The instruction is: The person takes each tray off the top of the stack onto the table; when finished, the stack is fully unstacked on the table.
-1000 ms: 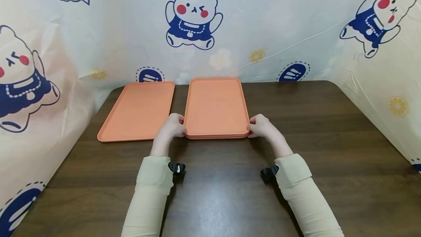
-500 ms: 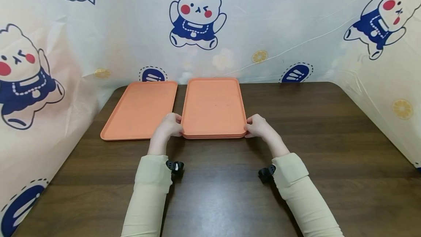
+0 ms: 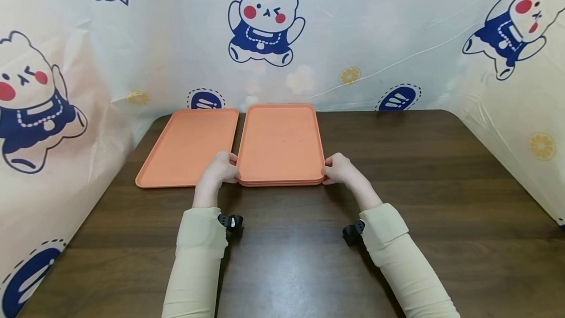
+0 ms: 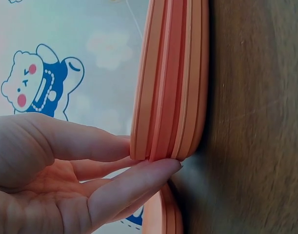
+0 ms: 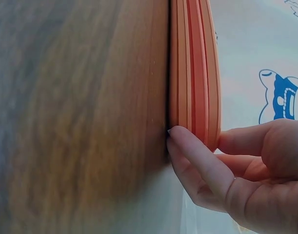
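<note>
A stack of orange trays lies on the table, its layered edges showing in both wrist views. At its left side my left hand holds the near corner, thumb at the top rim and fingers along the layers. Opposite, the right hand grips the near right corner, with a fingertip low by the table and the thumb at the upper edge. Left of the stack rests another orange tray, a narrow strip of table between them. The left hand overlaps this tray's near right corner in the head view.
The dark wooden table extends in front of the trays and to the right. A light cloth backdrop printed with bears hangs behind and at both sides. Each cuff carries a small black wrist camera.
Both hands have slid the tray stack left, narrowing the gap to the other tray. The hands keep their hold at its sides. The head view has shifted slightly.
</note>
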A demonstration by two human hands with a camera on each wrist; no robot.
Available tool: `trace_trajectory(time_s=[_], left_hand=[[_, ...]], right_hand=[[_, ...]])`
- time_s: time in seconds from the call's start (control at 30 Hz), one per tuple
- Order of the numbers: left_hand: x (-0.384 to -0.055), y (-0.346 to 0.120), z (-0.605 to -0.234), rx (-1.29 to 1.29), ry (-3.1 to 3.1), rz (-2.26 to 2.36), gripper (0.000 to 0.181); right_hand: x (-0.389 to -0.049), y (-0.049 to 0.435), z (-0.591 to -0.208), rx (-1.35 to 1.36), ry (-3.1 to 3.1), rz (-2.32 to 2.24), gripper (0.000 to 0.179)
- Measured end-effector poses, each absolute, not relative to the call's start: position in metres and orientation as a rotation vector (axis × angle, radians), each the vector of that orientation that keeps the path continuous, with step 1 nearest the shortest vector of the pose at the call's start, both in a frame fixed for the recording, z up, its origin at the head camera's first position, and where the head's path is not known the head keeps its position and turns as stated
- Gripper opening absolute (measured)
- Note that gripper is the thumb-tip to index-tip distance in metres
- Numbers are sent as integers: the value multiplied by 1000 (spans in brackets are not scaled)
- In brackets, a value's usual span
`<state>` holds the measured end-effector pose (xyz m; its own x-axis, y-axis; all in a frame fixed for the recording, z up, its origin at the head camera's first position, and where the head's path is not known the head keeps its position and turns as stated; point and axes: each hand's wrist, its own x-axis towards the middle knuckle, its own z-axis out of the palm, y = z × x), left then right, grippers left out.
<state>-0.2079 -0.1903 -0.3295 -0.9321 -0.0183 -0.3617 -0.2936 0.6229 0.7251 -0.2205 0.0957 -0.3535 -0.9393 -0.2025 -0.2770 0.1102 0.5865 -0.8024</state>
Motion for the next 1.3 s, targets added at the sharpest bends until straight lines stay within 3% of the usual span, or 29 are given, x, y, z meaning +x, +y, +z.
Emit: trace_trajectory(time_s=[1.3], left_hand=[[-203, -207, -322, -240, 2692, 881, 54]], right_hand=[[-224, 71, -355, -83, 2491, -1274, 17]])
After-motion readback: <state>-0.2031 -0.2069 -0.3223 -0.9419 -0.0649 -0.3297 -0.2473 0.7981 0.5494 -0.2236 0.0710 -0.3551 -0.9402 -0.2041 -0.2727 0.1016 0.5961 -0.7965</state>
